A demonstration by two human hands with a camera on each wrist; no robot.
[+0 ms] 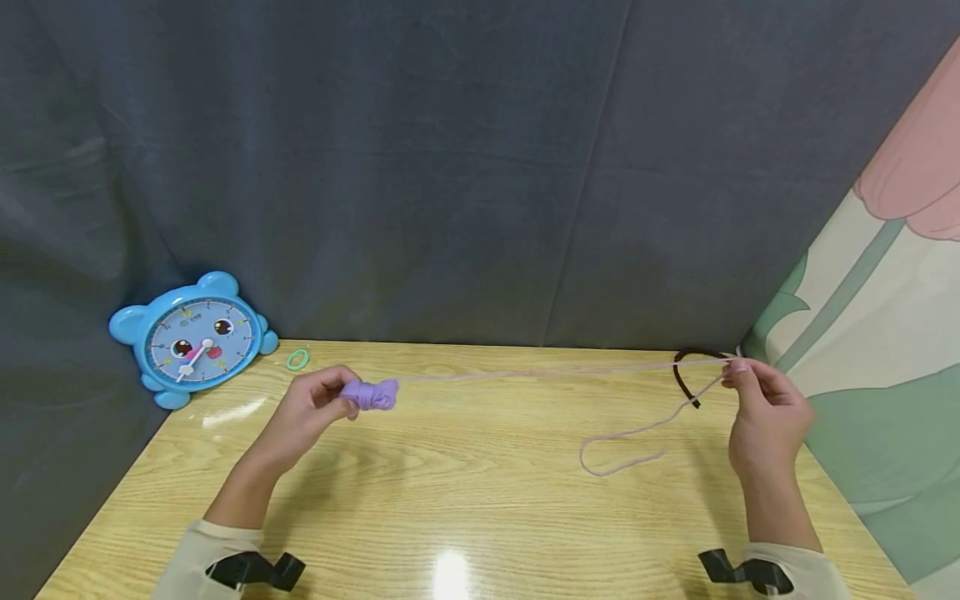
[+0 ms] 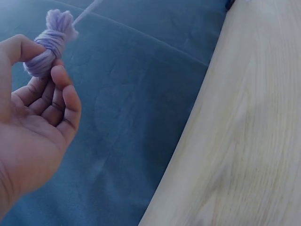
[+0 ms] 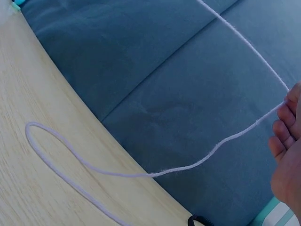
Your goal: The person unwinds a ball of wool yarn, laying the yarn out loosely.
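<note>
My left hand (image 1: 311, 410) pinches a small purple bundle of wound yarn (image 1: 372, 395) between thumb and fingers, over the left part of the table. From the bundle a strand of yarn (image 1: 525, 372) stretches nearly straight across to my right hand (image 1: 767, 417), which pinches it between thumb and fingertips. Beyond that pinch, the loose yarn tail (image 1: 630, 432) droops back leftward and bends in a U. In the left wrist view the yarn bundle (image 2: 49, 44) shows several wraps round its middle. The right wrist view has the strand (image 3: 249, 44) running to the fingertips at its right edge.
A blue bear-shaped clock (image 1: 201, 337) stands at the table's back left, with a small green ring (image 1: 297, 359) beside it. Behind the right-hand strand lies a black cord-like loop (image 1: 679, 379). A dark curtain (image 1: 450, 183) hangs along the back edge of the wooden table (image 1: 480, 500).
</note>
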